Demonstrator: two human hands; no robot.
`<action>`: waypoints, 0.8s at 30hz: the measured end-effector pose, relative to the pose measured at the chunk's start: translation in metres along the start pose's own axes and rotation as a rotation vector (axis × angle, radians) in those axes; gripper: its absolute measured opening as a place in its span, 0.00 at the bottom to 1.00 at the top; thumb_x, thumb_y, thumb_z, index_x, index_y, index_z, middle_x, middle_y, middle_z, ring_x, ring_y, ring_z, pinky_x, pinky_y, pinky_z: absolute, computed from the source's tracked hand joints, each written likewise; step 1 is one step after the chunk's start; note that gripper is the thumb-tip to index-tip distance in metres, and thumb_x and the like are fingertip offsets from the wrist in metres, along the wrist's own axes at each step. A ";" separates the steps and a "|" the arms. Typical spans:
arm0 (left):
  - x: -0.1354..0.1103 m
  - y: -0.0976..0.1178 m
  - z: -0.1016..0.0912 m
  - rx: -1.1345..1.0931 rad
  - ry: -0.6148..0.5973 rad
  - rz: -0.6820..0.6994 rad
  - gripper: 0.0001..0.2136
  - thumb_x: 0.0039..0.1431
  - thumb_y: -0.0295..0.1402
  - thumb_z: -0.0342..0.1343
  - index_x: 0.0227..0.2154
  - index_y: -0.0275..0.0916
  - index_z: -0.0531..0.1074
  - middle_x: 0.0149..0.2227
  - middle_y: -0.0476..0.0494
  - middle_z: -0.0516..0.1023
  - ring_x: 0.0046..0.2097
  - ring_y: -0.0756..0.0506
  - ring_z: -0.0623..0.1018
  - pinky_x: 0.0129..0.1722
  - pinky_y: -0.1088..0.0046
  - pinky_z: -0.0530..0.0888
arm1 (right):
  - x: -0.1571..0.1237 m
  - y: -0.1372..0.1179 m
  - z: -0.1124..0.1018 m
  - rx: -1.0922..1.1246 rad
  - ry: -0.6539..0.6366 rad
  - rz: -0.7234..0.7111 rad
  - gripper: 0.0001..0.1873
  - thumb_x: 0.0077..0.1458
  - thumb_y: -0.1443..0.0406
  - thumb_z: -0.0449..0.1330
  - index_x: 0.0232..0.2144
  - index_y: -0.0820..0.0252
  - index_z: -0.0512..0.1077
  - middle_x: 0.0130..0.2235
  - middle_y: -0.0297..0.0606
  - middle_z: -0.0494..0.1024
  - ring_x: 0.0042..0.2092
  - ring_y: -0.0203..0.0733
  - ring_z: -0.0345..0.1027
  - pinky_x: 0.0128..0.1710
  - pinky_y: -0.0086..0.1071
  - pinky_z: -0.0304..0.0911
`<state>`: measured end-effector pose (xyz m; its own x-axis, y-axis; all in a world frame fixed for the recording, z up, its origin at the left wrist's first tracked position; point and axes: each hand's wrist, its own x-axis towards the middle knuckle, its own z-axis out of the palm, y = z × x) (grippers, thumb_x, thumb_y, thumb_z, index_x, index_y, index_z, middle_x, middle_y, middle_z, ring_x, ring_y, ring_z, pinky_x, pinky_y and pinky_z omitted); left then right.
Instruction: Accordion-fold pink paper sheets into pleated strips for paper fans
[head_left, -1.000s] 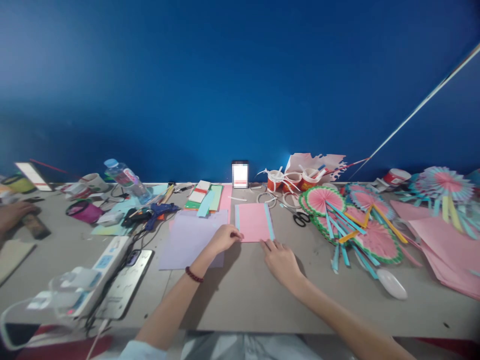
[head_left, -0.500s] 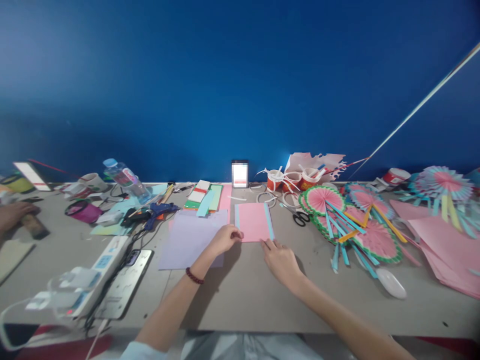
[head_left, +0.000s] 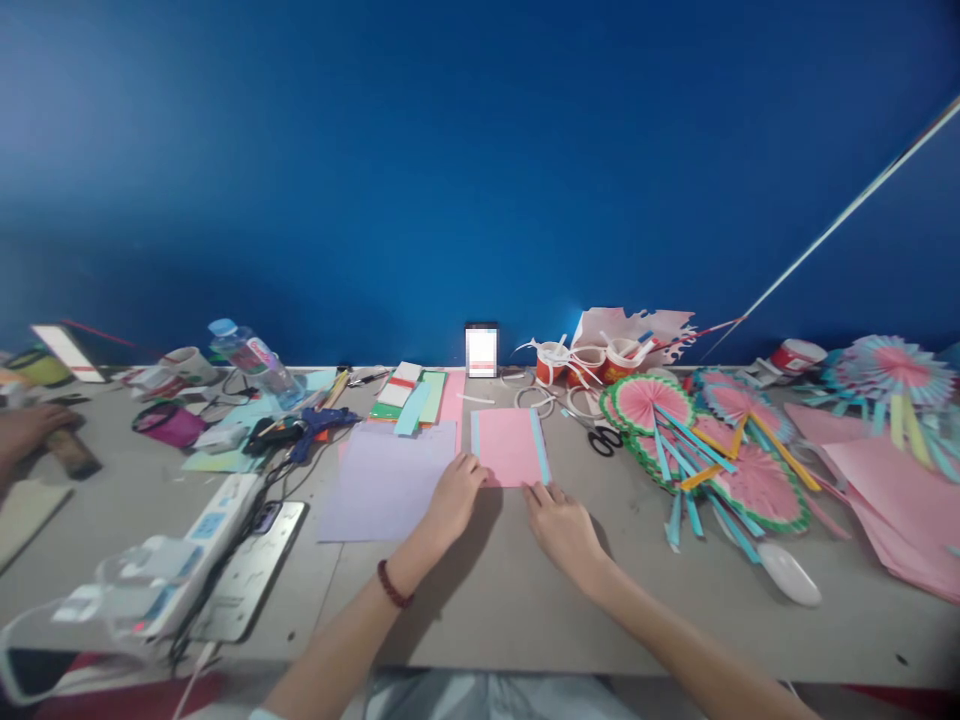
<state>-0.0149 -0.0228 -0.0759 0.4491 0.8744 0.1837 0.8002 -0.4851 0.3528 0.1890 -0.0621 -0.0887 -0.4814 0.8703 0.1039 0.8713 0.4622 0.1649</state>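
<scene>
A sheet of pink paper (head_left: 510, 448) with light blue strips along its left and right edges lies on the table in front of me. My left hand (head_left: 454, 497) is at its near left corner, with bent fingers closed on the edge. At the near right corner my right hand (head_left: 566, 530) grips the same edge, fingertips on top and the thumb partly hidden. A lavender sheet (head_left: 382, 485) lies flat to the left of my left hand.
Scissors (head_left: 604, 440) and rosette paper fans (head_left: 757, 480) lie to the right, with a white computer mouse (head_left: 789, 574). On the left are a phone (head_left: 251, 570), a power strip (head_left: 206, 540) and a glue gun (head_left: 319, 430). Another person's hand (head_left: 34, 437) holds a dark block at far left.
My left hand has shifted slightly forward and right, its fingers now lower onto the paper's near left corner. The right hand stays at its corner. The view has shifted slightly.
</scene>
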 end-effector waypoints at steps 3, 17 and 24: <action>-0.006 0.010 0.008 0.131 -0.001 0.057 0.10 0.60 0.19 0.45 0.37 0.37 0.69 0.37 0.44 0.70 0.41 0.44 0.69 0.41 0.67 0.70 | -0.001 -0.003 0.003 -0.024 0.028 0.010 0.23 0.53 0.74 0.53 0.52 0.65 0.65 0.43 0.49 0.73 0.43 0.48 0.69 0.34 0.36 0.68; -0.032 0.044 0.023 0.238 -0.013 0.032 0.23 0.54 0.26 0.48 0.54 0.32 0.61 0.48 0.36 0.69 0.49 0.39 0.67 0.48 0.59 0.69 | -0.007 -0.021 -0.007 -0.091 0.126 0.062 0.23 0.54 0.70 0.53 0.52 0.67 0.69 0.48 0.52 0.74 0.48 0.56 0.65 0.44 0.45 0.61; -0.034 0.046 0.028 0.170 -0.028 -0.030 0.26 0.50 0.28 0.48 0.55 0.31 0.61 0.49 0.36 0.69 0.50 0.37 0.66 0.52 0.56 0.66 | -0.009 -0.021 -0.003 -0.054 0.169 0.079 0.22 0.54 0.71 0.54 0.52 0.68 0.68 0.49 0.50 0.74 0.49 0.55 0.65 0.45 0.45 0.59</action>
<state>0.0174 -0.0755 -0.0913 0.4328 0.8891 0.1485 0.8680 -0.4556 0.1975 0.1746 -0.0808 -0.0899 -0.4249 0.8605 0.2811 0.9028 0.3798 0.2020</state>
